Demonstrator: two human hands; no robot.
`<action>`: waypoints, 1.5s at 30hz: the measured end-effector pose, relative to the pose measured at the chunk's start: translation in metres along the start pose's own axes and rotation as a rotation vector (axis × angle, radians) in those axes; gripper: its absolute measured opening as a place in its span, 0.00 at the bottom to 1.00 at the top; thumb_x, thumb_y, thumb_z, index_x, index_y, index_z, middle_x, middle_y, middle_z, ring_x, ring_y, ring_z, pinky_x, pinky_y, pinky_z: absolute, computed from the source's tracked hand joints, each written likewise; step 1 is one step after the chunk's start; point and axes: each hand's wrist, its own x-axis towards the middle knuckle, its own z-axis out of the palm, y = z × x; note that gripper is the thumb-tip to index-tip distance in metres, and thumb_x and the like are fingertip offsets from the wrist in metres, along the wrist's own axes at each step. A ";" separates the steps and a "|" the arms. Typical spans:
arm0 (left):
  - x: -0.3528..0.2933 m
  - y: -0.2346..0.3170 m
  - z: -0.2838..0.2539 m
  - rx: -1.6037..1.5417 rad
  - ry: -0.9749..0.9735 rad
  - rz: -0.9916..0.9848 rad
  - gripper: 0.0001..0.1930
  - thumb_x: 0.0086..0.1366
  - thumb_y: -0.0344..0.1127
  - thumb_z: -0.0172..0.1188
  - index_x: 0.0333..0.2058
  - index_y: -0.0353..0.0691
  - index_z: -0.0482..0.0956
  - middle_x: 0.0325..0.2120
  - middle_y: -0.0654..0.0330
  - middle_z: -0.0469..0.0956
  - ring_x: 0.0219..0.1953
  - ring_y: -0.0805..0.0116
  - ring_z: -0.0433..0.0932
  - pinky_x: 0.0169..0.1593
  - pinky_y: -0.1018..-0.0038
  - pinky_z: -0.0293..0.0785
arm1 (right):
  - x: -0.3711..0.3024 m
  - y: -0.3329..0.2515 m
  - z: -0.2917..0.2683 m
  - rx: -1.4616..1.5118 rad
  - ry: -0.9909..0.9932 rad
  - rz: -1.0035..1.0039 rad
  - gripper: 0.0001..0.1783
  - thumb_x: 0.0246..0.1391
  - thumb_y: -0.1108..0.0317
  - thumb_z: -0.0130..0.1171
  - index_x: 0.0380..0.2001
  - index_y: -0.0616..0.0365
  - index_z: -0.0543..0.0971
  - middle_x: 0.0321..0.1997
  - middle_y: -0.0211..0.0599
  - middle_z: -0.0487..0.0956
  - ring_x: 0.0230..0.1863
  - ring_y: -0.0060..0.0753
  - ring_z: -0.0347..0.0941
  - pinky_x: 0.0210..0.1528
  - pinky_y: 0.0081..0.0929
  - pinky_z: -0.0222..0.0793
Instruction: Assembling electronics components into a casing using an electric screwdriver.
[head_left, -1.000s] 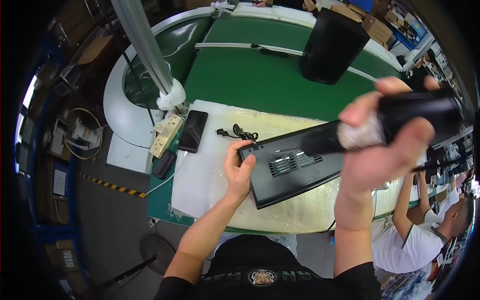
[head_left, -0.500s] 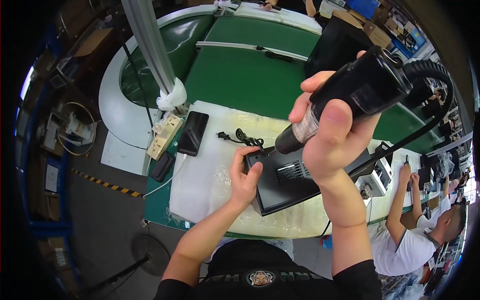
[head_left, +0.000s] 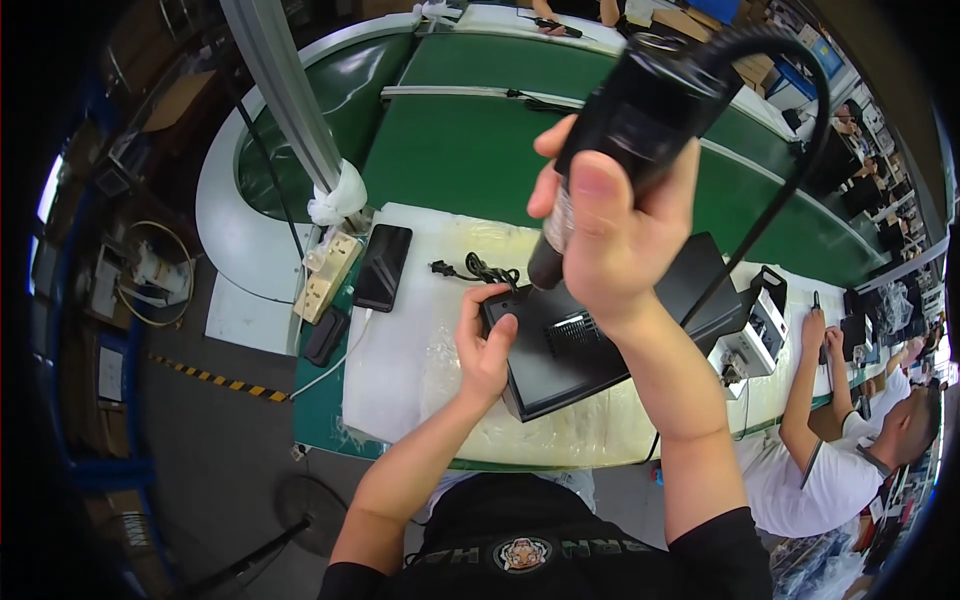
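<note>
A black electric screwdriver (head_left: 640, 115) with a thick cord is gripped in my right hand (head_left: 620, 240), its nose tilted down at the left back corner of a black box-shaped housing (head_left: 560, 375). Whether the tip touches the housing is hard to see. My left hand (head_left: 485, 345) holds the housing's left end, fingers over its far corner and thumb on top. The housing has a slotted vent (head_left: 575, 332) in its upper face, partly hidden by my right hand. Just behind that corner lies a bundled black power cord (head_left: 480, 270) with its plug.
A black phone (head_left: 383, 268) and a power strip (head_left: 328, 278) lie to the left, near a metal post (head_left: 285, 90). Beyond the padded bench runs a green conveyor belt (head_left: 470, 150). White-and-black equipment (head_left: 757, 335) and a co-worker (head_left: 830, 460) are at the right.
My right hand and the screwdriver have swung leftward, and the tool stands more upright. The housing and my left hand have shifted slightly; my left hand keeps its hold.
</note>
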 end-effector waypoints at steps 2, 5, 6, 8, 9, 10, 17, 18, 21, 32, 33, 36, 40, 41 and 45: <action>0.000 -0.002 0.000 0.001 0.030 0.000 0.17 0.58 0.29 0.53 0.47 0.35 0.68 0.33 0.64 0.67 0.30 0.79 0.64 0.34 0.82 0.61 | 0.002 0.003 -0.001 -0.007 -0.023 -0.029 0.21 0.60 0.60 0.55 0.47 0.62 0.60 0.35 0.46 0.77 0.19 0.24 0.71 0.20 0.18 0.66; -0.001 -0.005 -0.002 0.034 0.017 -0.015 0.19 0.57 0.32 0.53 0.48 0.34 0.69 0.39 0.61 0.71 0.39 0.76 0.68 0.45 0.81 0.64 | 0.008 -0.020 -0.020 -0.037 0.044 -0.088 0.20 0.62 0.60 0.51 0.48 0.62 0.60 0.37 0.52 0.77 0.18 0.27 0.71 0.19 0.19 0.66; 0.000 -0.006 -0.001 0.047 0.027 0.023 0.19 0.57 0.32 0.53 0.48 0.34 0.69 0.40 0.61 0.71 0.40 0.75 0.68 0.46 0.80 0.64 | 0.011 -0.037 -0.037 -0.192 0.072 -0.129 0.25 0.62 0.54 0.48 0.51 0.63 0.59 0.37 0.54 0.77 0.18 0.28 0.71 0.18 0.19 0.67; 0.001 -0.014 -0.002 0.073 0.021 0.025 0.19 0.59 0.34 0.56 0.49 0.35 0.70 0.42 0.59 0.70 0.45 0.72 0.68 0.51 0.77 0.62 | 0.007 -0.078 -0.084 -0.243 0.201 -0.131 0.35 0.61 0.44 0.45 0.58 0.62 0.55 0.41 0.55 0.76 0.18 0.30 0.70 0.20 0.21 0.68; 0.002 -0.017 -0.001 0.093 -0.007 0.067 0.20 0.59 0.35 0.56 0.49 0.34 0.70 0.42 0.59 0.71 0.46 0.70 0.68 0.52 0.76 0.62 | -0.002 -0.099 -0.116 -0.288 0.274 -0.108 0.35 0.60 0.45 0.48 0.58 0.61 0.56 0.40 0.54 0.76 0.18 0.31 0.70 0.22 0.23 0.69; 0.005 -0.017 -0.004 0.115 -0.033 0.108 0.20 0.59 0.36 0.56 0.49 0.34 0.70 0.43 0.58 0.71 0.47 0.69 0.68 0.53 0.75 0.62 | -0.013 -0.114 -0.133 -0.347 0.363 -0.120 0.35 0.59 0.45 0.50 0.57 0.61 0.57 0.39 0.52 0.76 0.19 0.32 0.71 0.22 0.24 0.69; 0.004 -0.019 -0.009 0.025 -0.019 0.126 0.22 0.60 0.38 0.52 0.50 0.32 0.66 0.45 0.49 0.72 0.45 0.62 0.72 0.52 0.70 0.66 | -0.101 -0.108 -0.270 -0.984 0.745 -0.114 0.13 0.58 0.69 0.50 0.42 0.65 0.63 0.33 0.40 0.75 0.20 0.24 0.69 0.24 0.21 0.69; 0.004 -0.021 -0.006 0.015 -0.042 0.120 0.22 0.60 0.38 0.52 0.50 0.32 0.66 0.45 0.49 0.72 0.45 0.62 0.72 0.52 0.70 0.66 | -0.113 -0.107 -0.284 -0.999 0.746 -0.136 0.15 0.58 0.70 0.49 0.45 0.65 0.61 0.34 0.41 0.74 0.20 0.25 0.70 0.24 0.22 0.69; 0.005 -0.024 -0.003 -0.011 -0.022 0.092 0.22 0.60 0.38 0.52 0.50 0.31 0.66 0.45 0.49 0.72 0.46 0.62 0.72 0.53 0.69 0.67 | -0.140 -0.097 -0.306 -1.084 0.697 -0.128 0.17 0.58 0.70 0.48 0.47 0.64 0.59 0.36 0.42 0.74 0.21 0.26 0.71 0.25 0.22 0.69; 0.004 -0.015 -0.009 0.108 0.019 0.105 0.21 0.59 0.38 0.53 0.49 0.32 0.68 0.45 0.53 0.72 0.47 0.66 0.70 0.54 0.72 0.63 | -0.084 -0.122 -0.203 -0.501 0.484 0.043 0.29 0.62 0.54 0.49 0.57 0.62 0.58 0.36 0.44 0.76 0.16 0.30 0.69 0.19 0.23 0.68; 0.005 -0.016 -0.011 0.110 0.008 0.139 0.21 0.59 0.38 0.54 0.49 0.32 0.68 0.45 0.54 0.72 0.47 0.67 0.69 0.54 0.73 0.62 | -0.069 -0.125 -0.182 -0.368 0.476 0.014 0.30 0.62 0.49 0.46 0.58 0.60 0.58 0.36 0.46 0.75 0.17 0.31 0.70 0.20 0.25 0.70; 0.005 -0.025 -0.011 0.064 -0.011 0.148 0.20 0.59 0.36 0.54 0.48 0.32 0.69 0.45 0.55 0.71 0.46 0.69 0.68 0.54 0.75 0.61 | -0.034 -0.117 -0.120 -0.175 0.418 -0.046 0.34 0.61 0.43 0.44 0.59 0.57 0.57 0.39 0.47 0.74 0.20 0.32 0.71 0.21 0.25 0.69; 0.000 -0.016 -0.005 0.032 0.016 0.086 0.18 0.59 0.30 0.53 0.48 0.34 0.70 0.40 0.62 0.70 0.37 0.77 0.66 0.43 0.82 0.63 | -0.010 -0.074 -0.061 -0.068 0.211 -0.033 0.33 0.62 0.47 0.46 0.58 0.61 0.55 0.37 0.47 0.76 0.18 0.31 0.71 0.20 0.23 0.68; -0.001 -0.015 -0.005 0.020 0.021 0.076 0.17 0.59 0.30 0.53 0.48 0.34 0.70 0.40 0.63 0.69 0.37 0.78 0.66 0.42 0.82 0.63 | -0.006 -0.067 -0.045 -0.090 0.202 -0.045 0.32 0.61 0.49 0.47 0.58 0.61 0.54 0.37 0.47 0.77 0.17 0.31 0.71 0.19 0.22 0.67; -0.003 -0.015 -0.008 0.011 0.026 0.062 0.18 0.58 0.32 0.54 0.48 0.34 0.69 0.39 0.62 0.70 0.40 0.76 0.67 0.45 0.81 0.63 | 0.000 -0.041 -0.007 -0.019 0.142 -0.086 0.29 0.61 0.54 0.49 0.56 0.63 0.56 0.36 0.46 0.77 0.17 0.28 0.70 0.19 0.22 0.68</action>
